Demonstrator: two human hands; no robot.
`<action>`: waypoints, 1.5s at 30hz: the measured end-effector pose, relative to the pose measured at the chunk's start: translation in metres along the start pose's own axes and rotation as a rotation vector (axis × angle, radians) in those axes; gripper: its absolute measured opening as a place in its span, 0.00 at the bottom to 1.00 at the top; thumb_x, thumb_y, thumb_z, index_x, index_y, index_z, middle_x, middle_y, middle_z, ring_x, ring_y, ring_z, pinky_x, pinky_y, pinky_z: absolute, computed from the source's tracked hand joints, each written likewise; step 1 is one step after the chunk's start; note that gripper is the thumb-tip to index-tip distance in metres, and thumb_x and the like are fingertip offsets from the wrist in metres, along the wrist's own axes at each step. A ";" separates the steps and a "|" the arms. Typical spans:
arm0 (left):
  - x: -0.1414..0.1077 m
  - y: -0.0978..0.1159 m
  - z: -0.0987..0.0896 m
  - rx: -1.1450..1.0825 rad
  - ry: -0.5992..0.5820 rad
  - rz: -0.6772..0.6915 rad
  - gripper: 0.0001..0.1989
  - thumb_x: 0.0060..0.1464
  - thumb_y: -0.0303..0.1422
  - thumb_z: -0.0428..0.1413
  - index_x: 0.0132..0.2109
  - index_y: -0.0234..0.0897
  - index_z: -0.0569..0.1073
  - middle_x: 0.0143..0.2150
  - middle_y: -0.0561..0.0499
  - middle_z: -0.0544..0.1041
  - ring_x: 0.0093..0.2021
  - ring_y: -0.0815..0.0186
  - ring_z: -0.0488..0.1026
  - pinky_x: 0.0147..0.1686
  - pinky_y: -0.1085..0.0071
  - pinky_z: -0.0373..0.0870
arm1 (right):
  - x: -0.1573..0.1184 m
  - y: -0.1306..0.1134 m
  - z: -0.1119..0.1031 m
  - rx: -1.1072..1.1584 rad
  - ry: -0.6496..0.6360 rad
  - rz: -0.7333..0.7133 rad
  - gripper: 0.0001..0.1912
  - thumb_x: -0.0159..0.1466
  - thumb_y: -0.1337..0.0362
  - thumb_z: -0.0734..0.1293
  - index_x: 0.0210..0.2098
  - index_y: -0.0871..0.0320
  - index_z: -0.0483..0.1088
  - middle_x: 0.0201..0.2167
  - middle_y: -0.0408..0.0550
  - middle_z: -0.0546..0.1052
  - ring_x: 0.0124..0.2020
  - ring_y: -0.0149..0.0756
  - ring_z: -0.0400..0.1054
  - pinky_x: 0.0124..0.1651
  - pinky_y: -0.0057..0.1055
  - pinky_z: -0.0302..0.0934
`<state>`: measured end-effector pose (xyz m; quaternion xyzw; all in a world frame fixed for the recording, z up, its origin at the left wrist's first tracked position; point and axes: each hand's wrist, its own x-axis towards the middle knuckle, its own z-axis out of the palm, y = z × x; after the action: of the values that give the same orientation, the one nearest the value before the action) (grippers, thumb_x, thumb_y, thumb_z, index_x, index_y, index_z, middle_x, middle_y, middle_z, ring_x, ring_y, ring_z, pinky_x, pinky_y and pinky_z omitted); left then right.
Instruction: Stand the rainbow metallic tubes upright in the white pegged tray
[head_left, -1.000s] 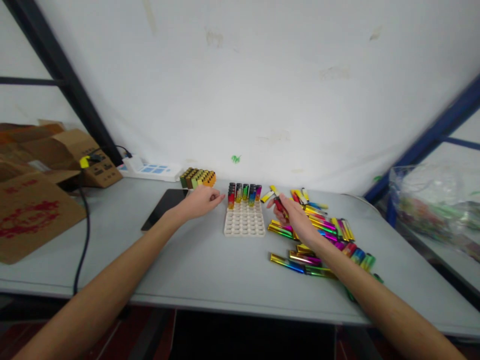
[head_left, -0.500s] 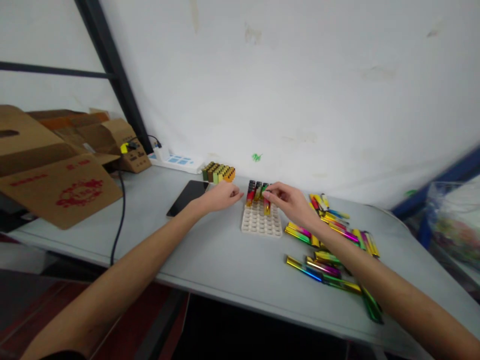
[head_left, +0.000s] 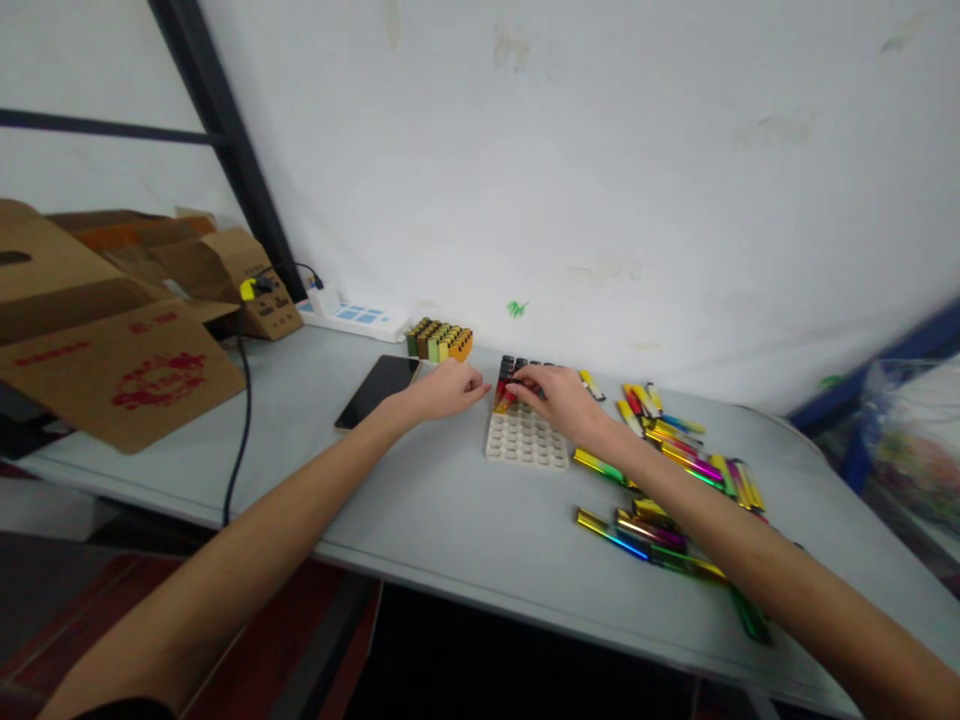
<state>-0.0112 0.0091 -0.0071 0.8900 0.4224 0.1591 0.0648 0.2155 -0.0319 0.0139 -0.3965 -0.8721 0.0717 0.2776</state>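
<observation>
Right hand over tray, fingers look pinched on red lighter
Red lighter at left side of tray, long axis near upright, top end up by fingers, likely held high so bottom end is free
Tray holes seem to make lighters stand straight
Loose lighters lie flat on surface, point many ways, maybe on right for easy reach
Left hand curled, nothing seen in it, near tray
</observation>
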 end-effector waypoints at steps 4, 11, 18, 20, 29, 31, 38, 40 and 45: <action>0.000 -0.001 -0.001 -0.013 -0.008 -0.003 0.23 0.64 0.41 0.47 0.26 0.36 0.76 0.21 0.49 0.74 0.23 0.64 0.66 0.28 0.68 0.56 | 0.001 -0.006 -0.003 -0.048 -0.047 -0.036 0.14 0.69 0.53 0.65 0.42 0.56 0.76 0.35 0.51 0.79 0.34 0.38 0.70 0.39 0.31 0.57; 0.001 0.001 -0.002 -0.009 -0.023 -0.008 0.22 0.63 0.41 0.47 0.25 0.36 0.74 0.21 0.49 0.72 0.22 0.65 0.65 0.28 0.68 0.55 | 0.003 -0.015 -0.028 0.080 0.042 0.025 0.17 0.66 0.48 0.67 0.37 0.56 0.75 0.27 0.46 0.74 0.27 0.33 0.63 0.35 0.31 0.55; 0.000 -0.001 -0.005 -0.002 -0.015 -0.005 0.22 0.62 0.40 0.46 0.23 0.37 0.68 0.19 0.51 0.69 0.22 0.66 0.64 0.27 0.69 0.54 | -0.069 -0.020 -0.102 -0.080 0.041 0.153 0.14 0.70 0.53 0.63 0.40 0.55 0.76 0.34 0.49 0.79 0.32 0.38 0.71 0.38 0.36 0.63; 0.000 0.000 -0.006 -0.009 -0.017 -0.002 0.22 0.62 0.41 0.45 0.23 0.37 0.68 0.19 0.51 0.69 0.22 0.66 0.64 0.26 0.69 0.53 | -0.114 -0.024 -0.118 -0.131 0.028 0.199 0.15 0.70 0.52 0.63 0.44 0.53 0.76 0.41 0.52 0.79 0.40 0.44 0.73 0.45 0.41 0.67; 0.004 0.004 -0.003 0.020 -0.020 0.017 0.19 0.60 0.40 0.47 0.23 0.38 0.68 0.19 0.51 0.71 0.22 0.66 0.65 0.25 0.69 0.53 | -0.298 -0.025 -0.076 -0.496 -0.014 0.379 0.37 0.65 0.46 0.64 0.71 0.42 0.53 0.73 0.51 0.52 0.72 0.64 0.46 0.66 0.67 0.52; 0.004 0.004 -0.004 0.020 -0.023 0.021 0.19 0.60 0.40 0.47 0.23 0.38 0.67 0.19 0.50 0.71 0.22 0.66 0.65 0.26 0.69 0.53 | -0.305 -0.016 -0.065 -0.558 -0.047 0.409 0.37 0.66 0.46 0.63 0.72 0.39 0.50 0.73 0.49 0.52 0.72 0.66 0.43 0.65 0.73 0.47; 0.003 0.001 -0.006 0.019 -0.027 0.002 0.21 0.61 0.42 0.46 0.23 0.38 0.66 0.20 0.50 0.71 0.22 0.65 0.65 0.26 0.69 0.53 | -0.267 0.012 -0.062 -0.547 -0.034 0.462 0.34 0.70 0.47 0.59 0.72 0.45 0.50 0.72 0.52 0.55 0.73 0.55 0.45 0.70 0.64 0.44; 0.003 0.001 -0.006 0.024 -0.024 0.002 0.20 0.61 0.42 0.46 0.23 0.38 0.66 0.20 0.50 0.71 0.22 0.66 0.65 0.25 0.69 0.53 | -0.257 0.017 -0.063 -0.542 -0.034 0.445 0.33 0.70 0.47 0.59 0.72 0.46 0.52 0.72 0.53 0.56 0.73 0.53 0.46 0.70 0.62 0.44; 0.002 0.004 -0.007 0.016 -0.023 0.002 0.20 0.60 0.41 0.46 0.22 0.39 0.64 0.19 0.50 0.71 0.21 0.66 0.65 0.25 0.69 0.53 | -0.239 0.032 -0.063 -0.540 -0.007 0.385 0.33 0.70 0.46 0.59 0.71 0.48 0.53 0.72 0.53 0.56 0.72 0.52 0.47 0.71 0.59 0.44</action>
<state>-0.0096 0.0086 0.0008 0.8927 0.4220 0.1455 0.0625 0.3977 -0.1909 -0.0469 -0.6130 -0.7697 -0.1095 0.1407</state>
